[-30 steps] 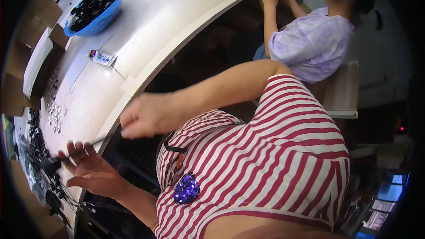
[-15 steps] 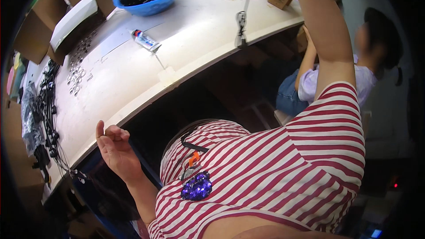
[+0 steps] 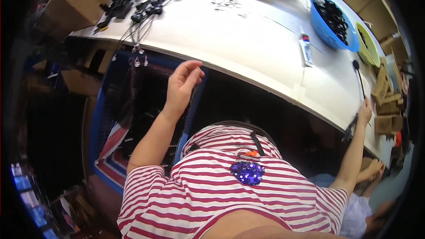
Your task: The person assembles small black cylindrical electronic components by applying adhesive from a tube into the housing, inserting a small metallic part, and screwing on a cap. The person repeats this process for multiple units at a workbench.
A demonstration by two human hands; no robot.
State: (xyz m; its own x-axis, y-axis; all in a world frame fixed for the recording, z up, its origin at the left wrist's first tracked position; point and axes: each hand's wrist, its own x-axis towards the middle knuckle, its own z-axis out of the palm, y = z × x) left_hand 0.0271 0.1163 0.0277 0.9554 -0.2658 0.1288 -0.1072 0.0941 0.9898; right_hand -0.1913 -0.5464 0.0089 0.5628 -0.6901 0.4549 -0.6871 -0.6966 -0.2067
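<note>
My right hand (image 3: 365,113) is at the far right, over the table's front edge. Its fingers are closed on a black cable (image 3: 360,79), whose round black end points away over the tabletop. Below that hand, a dark looped bundle of cord (image 3: 349,129) hangs at the edge; whether it belongs to the same cable I cannot tell. My left hand (image 3: 182,84) is raised in front of the table edge at the centre left. Its fingers are curled in with the thumb against them, and nothing shows in them. Beyond it, several black cables with round heads (image 3: 152,9) lie across the table.
On the white table (image 3: 261,48) lie a tube (image 3: 306,49) and small metal rings (image 3: 228,1). A blue basin (image 3: 325,28) of black parts and a yellow basin (image 3: 373,48) stand to the right, near small cardboard boxes (image 3: 388,125). Another person's hands (image 3: 374,169) show lower right.
The view has swung left, so the table things appear farther right. My right arm has come down from its high reach, and that hand now has a black cable. My left hand's fingers have curled tighter.
</note>
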